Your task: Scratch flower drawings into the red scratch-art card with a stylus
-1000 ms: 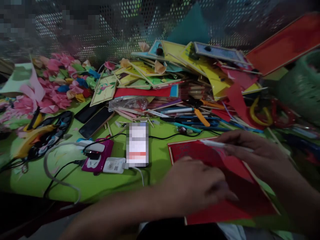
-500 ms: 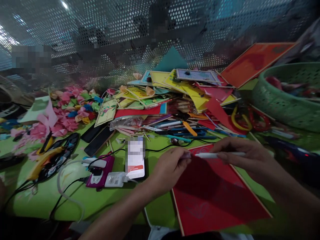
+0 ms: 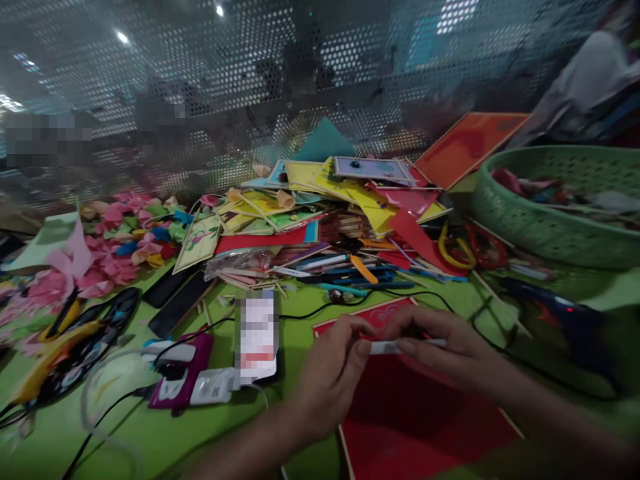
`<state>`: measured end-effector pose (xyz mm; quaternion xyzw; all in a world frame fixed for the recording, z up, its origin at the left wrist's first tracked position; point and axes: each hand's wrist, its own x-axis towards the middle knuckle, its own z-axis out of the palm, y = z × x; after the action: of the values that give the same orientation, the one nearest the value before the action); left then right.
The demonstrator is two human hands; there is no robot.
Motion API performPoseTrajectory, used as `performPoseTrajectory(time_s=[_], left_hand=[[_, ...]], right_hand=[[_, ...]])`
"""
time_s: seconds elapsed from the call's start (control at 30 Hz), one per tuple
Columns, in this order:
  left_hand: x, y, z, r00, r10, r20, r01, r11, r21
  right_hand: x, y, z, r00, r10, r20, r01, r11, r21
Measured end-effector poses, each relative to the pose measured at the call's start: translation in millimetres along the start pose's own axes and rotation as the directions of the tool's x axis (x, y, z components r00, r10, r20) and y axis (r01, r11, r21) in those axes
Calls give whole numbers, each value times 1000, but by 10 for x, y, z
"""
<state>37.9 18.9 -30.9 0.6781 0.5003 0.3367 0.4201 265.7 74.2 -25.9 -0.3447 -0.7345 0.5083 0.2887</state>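
A slim white pen (image 3: 384, 347) lies level between my two hands, above a red card (image 3: 410, 420) edged with thin wooden sticks. My right hand (image 3: 445, 337) pinches the pen between thumb and fingers, and its right end sticks out past them. At the pen's left end, my left hand (image 3: 330, 377) has its thumb and fingers closed on it; the tip itself is hidden there. Faint line drawings show on the card's top part, and both hands cover some of it.
Behind lies a heap of coloured cards (image 3: 350, 187), pens and sticks. To the left are paper flowers (image 3: 115, 267), a lit phone (image 3: 259, 333), a purple power strip (image 3: 183, 373) and a yellow-handled tool (image 3: 60, 360). A green basket (image 3: 555, 220) and dark glue gun (image 3: 565, 320) sit right.
The hands have come together: my left fingers, apart from the pen's tip before, now close round its left end. The camera view has shifted, so the table's things appear further left and lower.
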Motion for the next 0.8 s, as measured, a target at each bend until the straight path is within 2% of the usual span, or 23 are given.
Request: performPoseTrajectory(time_s=[0.1,0.27,0.37,0.47,0.57,0.67,0.73,0.77,0.8], left_hand=[[-31,-78,49,999,-7,-43,6,1000,-26],[-42,-190,119,999,15,-43,-17,999,-51],[-24,-173,123,999,35,-31,-36,998,-55],[19,-94,68,999,36,-7,-36,999,-4],[45,-9,-17,999,-6,-42,11,993,118],[27,33,-49,997,19,-80,-1,975,223],[6,27,-13,990,132,54,-143,935,325],[-3,12,20,961,210,179,-263,892,368],[-11,-11,58,908,279,312,-390,835,388]], right_hand=[[6,-30,64,999,-49,8,48,999,24],[14,-33,112,998,-67,11,67,997,29],[15,2,90,999,-42,23,42,999,13],[25,29,-28,1000,-13,10,14,999,-40],[63,2,-237,995,-4,-99,-7,993,-117],[205,-68,-419,970,7,-243,-92,935,-342],[406,-86,-473,963,-61,-262,-89,847,-524],[539,-75,-481,969,-107,-221,-55,783,-619],[685,-48,-478,975,-149,-165,-10,713,-701]])
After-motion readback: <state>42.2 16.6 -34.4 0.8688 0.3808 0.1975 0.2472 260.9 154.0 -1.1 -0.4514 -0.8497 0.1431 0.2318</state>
